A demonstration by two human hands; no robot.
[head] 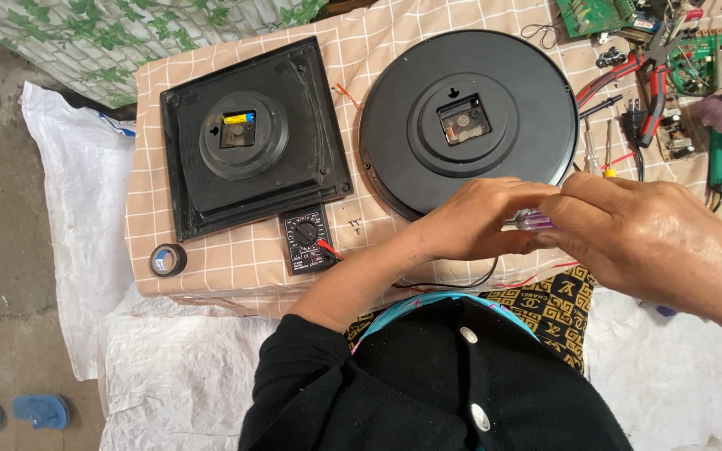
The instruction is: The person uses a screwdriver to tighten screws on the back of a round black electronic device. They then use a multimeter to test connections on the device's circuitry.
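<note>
Here both hands meet at the near edge of the worktop (236,259), just near of the round black clock back (468,121). Left hand (482,219) and right hand (637,230) are each closed on a small purple-handled tool (530,220); only a short stretch of handle shows between the fingers, tip hidden. Right forearm cut off at the frame edge. Left of them: multimeter (307,238), square clock back (252,138), tape roll (167,260). Far right tools cluttered, partly cropped.
</note>
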